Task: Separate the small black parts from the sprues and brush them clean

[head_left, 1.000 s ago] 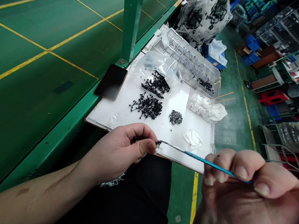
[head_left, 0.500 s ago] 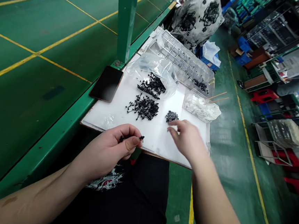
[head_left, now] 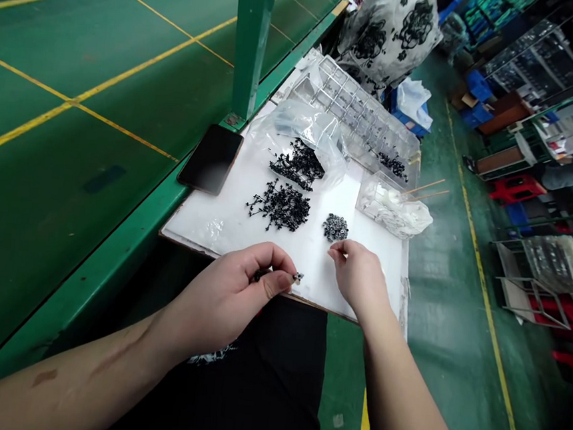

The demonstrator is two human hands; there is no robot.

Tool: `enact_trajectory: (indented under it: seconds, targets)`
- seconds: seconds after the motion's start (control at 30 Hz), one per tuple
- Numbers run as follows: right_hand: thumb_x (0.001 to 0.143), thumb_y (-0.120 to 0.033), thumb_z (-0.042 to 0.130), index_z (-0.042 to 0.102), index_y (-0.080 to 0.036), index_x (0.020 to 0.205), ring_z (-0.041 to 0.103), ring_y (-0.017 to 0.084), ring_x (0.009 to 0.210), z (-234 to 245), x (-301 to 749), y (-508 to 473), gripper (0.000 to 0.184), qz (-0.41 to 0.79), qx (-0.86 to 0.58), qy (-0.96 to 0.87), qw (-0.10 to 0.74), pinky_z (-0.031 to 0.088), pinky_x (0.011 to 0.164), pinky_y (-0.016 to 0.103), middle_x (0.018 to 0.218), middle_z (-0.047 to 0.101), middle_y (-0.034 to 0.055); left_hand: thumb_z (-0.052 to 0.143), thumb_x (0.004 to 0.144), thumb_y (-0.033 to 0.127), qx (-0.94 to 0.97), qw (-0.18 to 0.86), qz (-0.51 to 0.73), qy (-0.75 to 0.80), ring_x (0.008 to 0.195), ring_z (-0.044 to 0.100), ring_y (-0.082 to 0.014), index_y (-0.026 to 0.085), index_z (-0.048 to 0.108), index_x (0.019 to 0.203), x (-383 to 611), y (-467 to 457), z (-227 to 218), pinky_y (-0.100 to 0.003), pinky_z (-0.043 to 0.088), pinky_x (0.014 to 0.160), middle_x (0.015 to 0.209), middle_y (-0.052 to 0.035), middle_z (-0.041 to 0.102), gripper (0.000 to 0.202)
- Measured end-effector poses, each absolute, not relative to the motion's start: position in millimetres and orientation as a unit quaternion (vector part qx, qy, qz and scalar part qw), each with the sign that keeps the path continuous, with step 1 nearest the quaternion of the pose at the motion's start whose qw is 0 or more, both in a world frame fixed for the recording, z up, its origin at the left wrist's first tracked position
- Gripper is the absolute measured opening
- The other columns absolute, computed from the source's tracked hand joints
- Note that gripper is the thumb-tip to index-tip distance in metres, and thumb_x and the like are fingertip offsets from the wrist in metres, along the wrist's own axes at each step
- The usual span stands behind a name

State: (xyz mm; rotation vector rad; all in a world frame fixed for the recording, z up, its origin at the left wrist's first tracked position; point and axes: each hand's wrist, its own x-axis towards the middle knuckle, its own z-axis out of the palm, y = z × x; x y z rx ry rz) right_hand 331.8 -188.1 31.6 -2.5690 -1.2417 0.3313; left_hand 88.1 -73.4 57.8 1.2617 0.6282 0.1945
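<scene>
The left hand is pinching a small black part between thumb and forefinger at the near edge of the white tabletop, probably so that its tip is sticking out free toward the right hand, which is hovering toward the near right corner with thumb and fingertip drawn narrow (whether anything is sitting between them, I cannot tell). Just beyond the right fingertips a heap of grey pieces is lying, and a heap of black parts is lying beyond the left hand, both seemingly being kept within easy reach.
</scene>
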Motion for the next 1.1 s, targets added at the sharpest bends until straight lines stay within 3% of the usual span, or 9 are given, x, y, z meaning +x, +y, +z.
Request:
enact_trajectory:
  seconds: [0.13,0.2,0.27,0.43,0.6,0.77,1.1]
  targets:
    - [0.097,-0.050,0.068,0.077,-0.022,0.100,0.060,0.015,0.061,86.2,298.0,-202.7,0.029,0.169,-0.855,-0.430,0.236,0.047,0.055,0.027,0.080,0.076,0.0028,0.064,0.103,0.046,0.603,0.746,0.101,0.263,0.075,0.058,-0.0151,0.025,0.068,0.095,90.8,-75.5,66.2,-0.027,0.044,0.068,0.082,0.0017,0.070,0.023]
    - [0.097,-0.045,0.072,0.079,-0.027,0.102,0.063,0.013,0.061,109.2,279.9,-210.0,0.020,0.228,-0.804,-0.427,0.346,0.048,0.052,0.023,0.081,0.077,0.0000,0.065,0.103,0.046,0.605,0.745,0.113,0.259,0.076,0.059,-0.0145,0.026,0.069,0.095,92.3,-76.4,68.1,-0.026,0.045,0.069,0.084,0.0028,0.071,0.022]
    - [0.099,-0.033,0.073,0.079,-0.032,0.103,0.069,0.011,0.070,122.7,266.8,-214.9,0.008,0.255,-0.753,-0.456,0.401,0.052,0.059,0.019,0.086,0.078,-0.0031,0.065,0.103,0.046,0.608,0.742,0.119,0.255,0.079,0.061,-0.0143,0.027,0.070,0.096,93.1,-77.0,68.8,-0.026,0.046,0.071,0.085,0.0034,0.072,0.021]
    - [0.100,-0.017,0.070,0.075,-0.035,0.109,0.074,0.008,0.084,125.0,256.4,-217.2,0.021,0.201,-0.735,-0.521,0.386,0.056,0.073,0.018,0.099,0.078,-0.0061,0.064,0.104,0.045,0.616,0.737,0.123,0.249,0.080,0.064,-0.0160,0.025,0.070,0.095,92.3,-77.6,71.0,-0.027,0.049,0.074,0.084,0.0019,0.073,0.022]
    - [0.100,-0.013,0.068,0.070,-0.030,0.105,0.070,0.007,0.078,124.8,252.6,-213.6,0.017,0.157,-0.724,-0.560,0.372,0.053,0.069,0.020,0.090,0.075,-0.0068,0.064,0.104,0.042,0.631,0.727,0.132,0.236,0.085,0.069,-0.0181,0.024,0.070,0.094,91.0,-78.8,74.7,-0.029,0.052,0.080,0.085,0.0013,0.074,0.021]
    - [0.100,-0.011,0.066,0.070,-0.025,0.102,0.067,0.010,0.085,127.2,249.9,-209.3,0.015,0.165,-0.696,-0.586,0.380,0.052,0.073,0.024,0.092,0.070,-0.0023,0.063,0.105,0.040,0.643,0.718,0.138,0.229,0.084,0.068,-0.0157,0.024,0.070,0.092,90.8,-79.4,76.7,-0.027,0.052,0.081,0.085,0.0029,0.073,0.021]
    - [0.097,-0.016,0.073,0.076,-0.027,0.108,0.064,0.009,0.081,118.2,249.5,-202.0,0.015,0.177,-0.709,-0.565,0.384,0.048,0.064,0.024,0.097,0.068,-0.0011,0.058,0.107,0.033,0.687,0.683,0.150,0.197,0.084,0.068,-0.0147,0.021,0.068,0.093,90.5,-76.2,78.7,-0.026,0.053,0.081,0.092,0.0012,0.074,0.021]
